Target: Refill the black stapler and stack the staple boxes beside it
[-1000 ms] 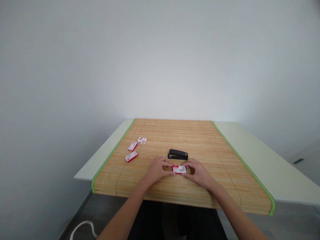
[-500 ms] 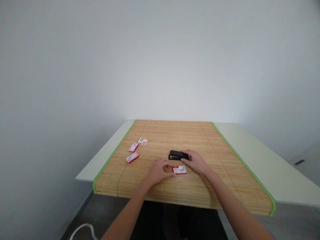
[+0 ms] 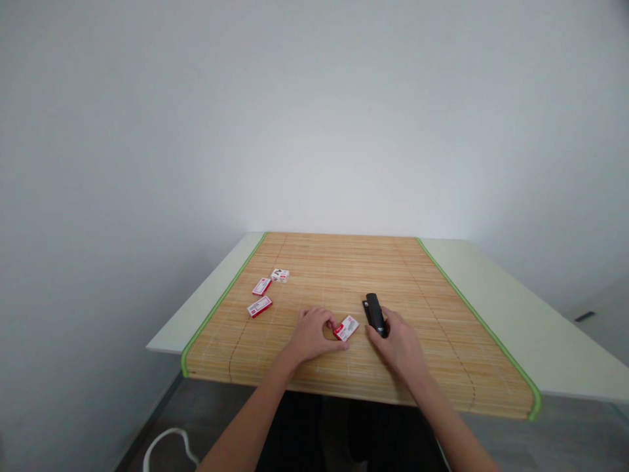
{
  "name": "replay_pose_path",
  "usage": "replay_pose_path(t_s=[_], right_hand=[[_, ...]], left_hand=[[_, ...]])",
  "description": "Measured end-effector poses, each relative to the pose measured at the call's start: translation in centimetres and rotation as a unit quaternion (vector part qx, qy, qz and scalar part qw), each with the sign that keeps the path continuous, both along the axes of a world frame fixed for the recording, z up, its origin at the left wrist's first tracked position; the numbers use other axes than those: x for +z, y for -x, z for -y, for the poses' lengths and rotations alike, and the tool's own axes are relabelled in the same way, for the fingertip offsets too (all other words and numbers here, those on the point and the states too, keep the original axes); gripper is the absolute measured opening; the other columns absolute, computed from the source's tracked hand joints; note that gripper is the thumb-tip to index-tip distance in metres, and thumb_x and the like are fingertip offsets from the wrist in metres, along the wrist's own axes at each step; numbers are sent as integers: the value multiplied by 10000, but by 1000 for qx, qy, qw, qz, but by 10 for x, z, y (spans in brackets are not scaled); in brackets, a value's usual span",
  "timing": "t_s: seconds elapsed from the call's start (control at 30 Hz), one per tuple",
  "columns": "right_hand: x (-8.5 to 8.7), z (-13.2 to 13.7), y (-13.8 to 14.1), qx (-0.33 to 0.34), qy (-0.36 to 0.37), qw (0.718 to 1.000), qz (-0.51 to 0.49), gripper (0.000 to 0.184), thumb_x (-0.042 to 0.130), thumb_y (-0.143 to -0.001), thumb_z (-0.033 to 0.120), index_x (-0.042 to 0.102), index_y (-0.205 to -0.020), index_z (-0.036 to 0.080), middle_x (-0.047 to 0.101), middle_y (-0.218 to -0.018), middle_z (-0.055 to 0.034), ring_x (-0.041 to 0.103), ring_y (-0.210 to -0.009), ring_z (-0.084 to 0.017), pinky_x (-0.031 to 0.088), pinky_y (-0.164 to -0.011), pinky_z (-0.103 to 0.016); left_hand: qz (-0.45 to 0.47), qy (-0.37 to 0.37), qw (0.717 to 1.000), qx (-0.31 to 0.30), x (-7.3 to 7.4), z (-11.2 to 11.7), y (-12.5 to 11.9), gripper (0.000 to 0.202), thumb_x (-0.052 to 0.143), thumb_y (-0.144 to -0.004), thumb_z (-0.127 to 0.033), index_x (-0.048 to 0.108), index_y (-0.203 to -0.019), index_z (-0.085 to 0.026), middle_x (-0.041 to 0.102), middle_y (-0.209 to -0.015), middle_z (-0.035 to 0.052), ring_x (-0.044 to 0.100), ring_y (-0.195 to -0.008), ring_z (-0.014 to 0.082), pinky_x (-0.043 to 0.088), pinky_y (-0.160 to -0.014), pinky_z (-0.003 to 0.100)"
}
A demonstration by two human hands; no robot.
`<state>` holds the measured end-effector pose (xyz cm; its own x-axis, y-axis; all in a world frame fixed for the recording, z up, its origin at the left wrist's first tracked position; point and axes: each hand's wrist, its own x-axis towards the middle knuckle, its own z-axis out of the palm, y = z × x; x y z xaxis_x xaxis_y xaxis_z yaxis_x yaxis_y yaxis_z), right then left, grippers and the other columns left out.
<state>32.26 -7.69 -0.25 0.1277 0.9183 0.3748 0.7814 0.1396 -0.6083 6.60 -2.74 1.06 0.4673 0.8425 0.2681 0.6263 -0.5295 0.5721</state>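
Note:
My right hand [image 3: 403, 345] grips the near end of a black stapler [image 3: 376, 313], thumb on one side and fingers on the other. The stapler lies on the bamboo mat [image 3: 339, 255], its far end tilted slightly left. Left of it, my left hand [image 3: 314, 334] has its thumb and fingers curved around the near-left end of a small red-and-white staple box [image 3: 346, 328]. That box lies flat and slanted, with a gap between it and the stapler. Its lower left edge is partly hidden by my fingers.
On the mat's left side lie two more red-and-white boxes, one nearer [image 3: 259, 307] and one farther [image 3: 262, 286]. Behind them stands a small white box [image 3: 280, 275]. The mat has green edging over a white table [image 3: 496, 275], with a wall behind. A white cable [image 3: 170, 432] hangs at lower left.
The stapler has turned from sideways to pointing away from me and shifted right with my right hand. The staple box by my left hand has rotated to a slant.

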Motion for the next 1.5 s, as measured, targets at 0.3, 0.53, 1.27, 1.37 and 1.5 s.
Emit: replay_pose_path(t_s=[0.3,0.53,1.27,1.37,1.5], right_hand=[[-5,28,16,8,55,998,-18,932,712,-805,564,311,-1574,223,633,-1228,-146,656,-1031,-327,536,-930,-501],[-5,29,-18,142,112,980,-84,810,711,-826,403,380,-1549,248,617,-1124,-74,616,-851,-209,555,-801,-389],[1,26,-16,170,93,980,-50,542,699,-861,405,595,-1365,234,613,-1038,-62,577,-789,-180,513,-718,-335],[2,27,-14,173,85,980,-47,503,690,-870,388,605,-1341,232,617,-1062,-68,580,-801,-182,514,-730,-335],[1,25,-8,180,76,979,-48,487,686,-868,358,601,-1334,244,614,-1070,-64,580,-809,-189,517,-733,-339]], left_hand=[[-12,0,1000,13,-4,0,-1,730,855,-516,-758,656,-992,-242,671,-1063,33,572,-1030,271,350,-957,397],[-31,47,995,-84,-1,-14,7,1153,827,-587,-757,359,-1570,-378,415,-1602,54,341,-1464,350,232,-1193,487],[0,20,999,-35,-4,3,19,729,832,-680,-660,649,-1303,-327,601,-1263,59,508,-1217,303,400,-1066,454],[-3,13,999,-32,-6,6,11,739,835,-666,-676,653,-1297,-337,605,-1262,52,502,-1226,302,393,-1072,456],[0,5,999,-36,-9,13,-6,750,839,-657,-680,648,-1298,-342,601,-1283,48,497,-1243,305,381,-1086,462]])
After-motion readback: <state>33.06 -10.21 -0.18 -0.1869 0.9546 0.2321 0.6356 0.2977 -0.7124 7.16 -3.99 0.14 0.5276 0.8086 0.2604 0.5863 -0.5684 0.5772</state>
